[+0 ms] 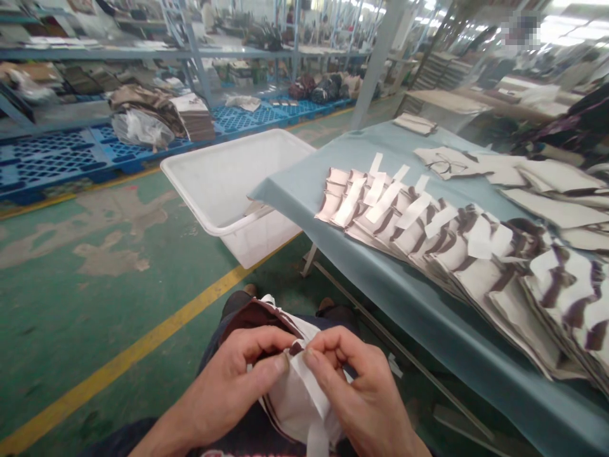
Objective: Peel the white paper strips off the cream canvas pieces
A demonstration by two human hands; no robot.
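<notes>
A cream and dark brown fabric piece [290, 403] lies across the person's lap, with a white strip [311, 387] hanging from its upper part. My left hand [238, 377] pinches the fabric's edge between thumb and forefinger. Just to its right, my right hand [359, 381] pinches the same edge at the top of the white strip, the fingertips of both hands nearly touching. Between them a small dark brown bit shows. Rows of similar cream pieces with brown edges and white strips [419, 235] lie overlapping on the blue-green covered table.
The table [295, 190] stands at the right, its corner over a white plastic tub [214, 219]. Eyeglasses [447, 165] rest on cream pieces further back. Blue pallets [61, 149] with bundles and shelving stand behind. A yellow line [143, 346] crosses the green floor.
</notes>
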